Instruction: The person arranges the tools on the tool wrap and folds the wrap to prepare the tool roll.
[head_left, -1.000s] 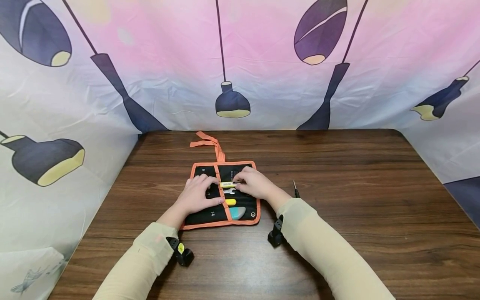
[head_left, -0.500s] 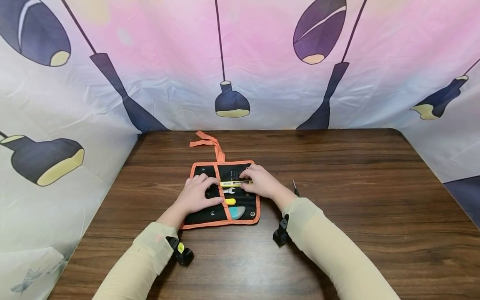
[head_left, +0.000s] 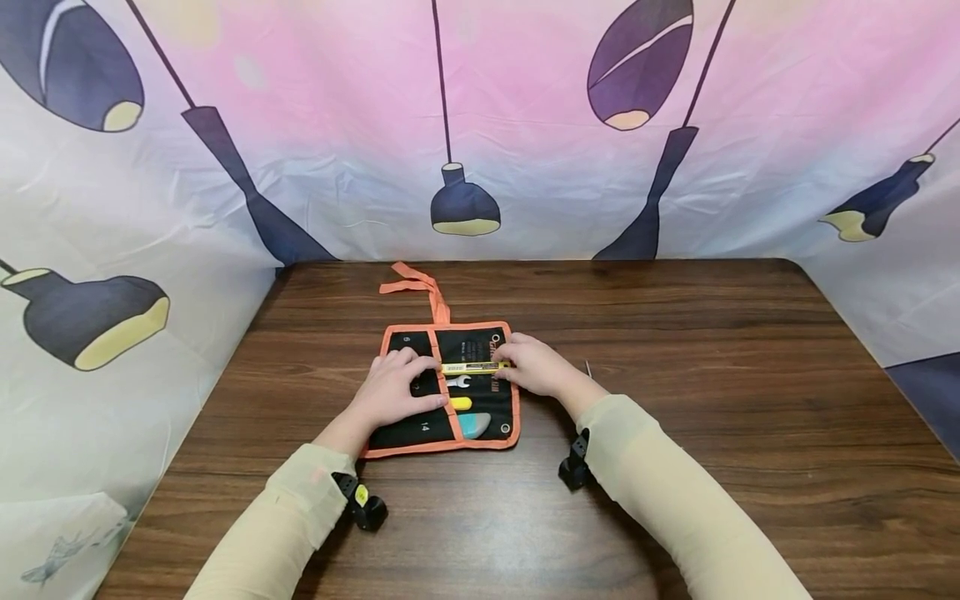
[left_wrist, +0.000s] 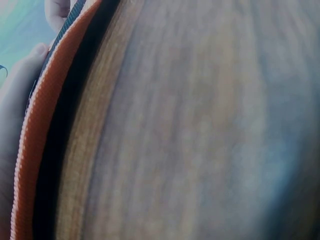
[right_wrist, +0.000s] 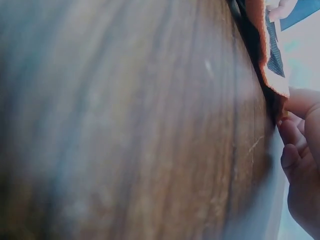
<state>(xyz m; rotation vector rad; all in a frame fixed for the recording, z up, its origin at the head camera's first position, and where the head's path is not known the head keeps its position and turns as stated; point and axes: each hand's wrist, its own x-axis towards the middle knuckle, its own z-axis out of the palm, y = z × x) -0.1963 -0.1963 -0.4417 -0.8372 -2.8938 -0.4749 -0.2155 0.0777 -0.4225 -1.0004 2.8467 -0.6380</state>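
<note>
A black tool roll point(head_left: 480, 427) with orange edging lies unrolled on the table. In its pockets sit a slim yellow tool with a printed label point(head_left: 468, 367), an open-end wrench point(head_left: 459, 382), a yellow-handled piece point(head_left: 461, 403) and a teal-and-grey handle point(head_left: 474, 426). My left hand point(head_left: 392, 390) rests on the roll's left part, thumb and forefinger spread along the pocket's orange edge. At the right end of the slim yellow tool, my right hand point(head_left: 536, 365) pinches it between thumb and fingers. In the right wrist view, those fingers point(right_wrist: 300, 130) meet near the roll's edge.
Orange tie straps point(head_left: 420, 283) stretch from the roll toward the table's back. A thin metal shaft point(head_left: 588, 367) pokes out behind the right wrist. The wooden table point(head_left: 712, 375) meets a printed cloth backdrop point(head_left: 525, 192) at its far edge.
My right hand has slid rightward along the slim yellow tool, uncovering more of it and the roll's print. The left hand stays put. The right forearm now hides more of the metal-shafted item.
</note>
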